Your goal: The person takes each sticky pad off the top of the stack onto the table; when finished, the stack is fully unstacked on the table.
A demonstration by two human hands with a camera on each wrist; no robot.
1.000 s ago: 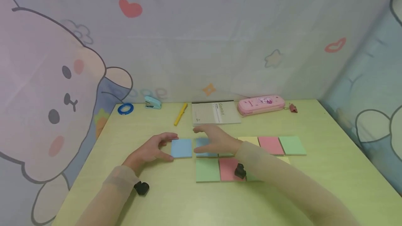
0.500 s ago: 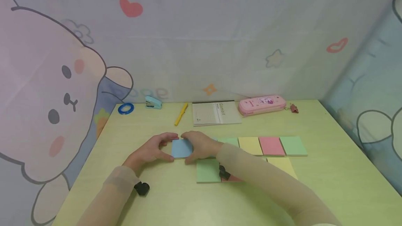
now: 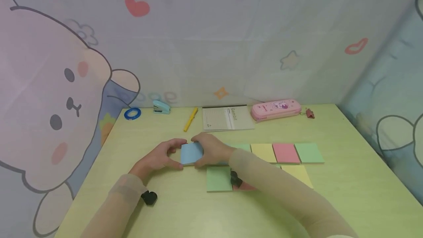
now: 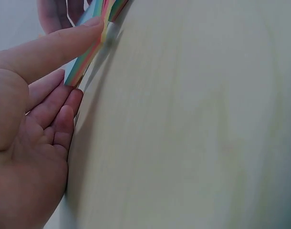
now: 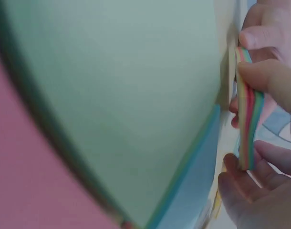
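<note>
A blue-topped sticky note pad [image 3: 191, 153] with rainbow-coloured layers along its edge lies between both hands. My left hand [image 3: 158, 158] holds its left side, thumb at the front corner and fingers behind. From the right, my right hand [image 3: 213, 150] grips the same pad between thumb and fingers. In the right wrist view the striped edge of the pad [image 5: 248, 114] shows between the right thumb and fingers, with the left thumb at its far end. Right of the hands sit more pads in two rows, including a green pad [image 3: 219, 179] in front; the right forearm covers some.
Along the back of the table [image 3: 185, 208] lie a blue tape roll [image 3: 132, 114], a light blue stapler [image 3: 161, 107], a yellow pen [image 3: 190, 119], a notebook [image 3: 228, 118] and a pink pencil case [image 3: 275, 110]. Yellow [image 3: 263, 153], pink [image 3: 285, 153] and green pads [image 3: 309, 153] continue the back row.
My right hand has moved left from above the neighbouring blue pad and taken hold of the left blue pad's right side. That pad has shifted slightly upward in view. My left hand stays in place.
</note>
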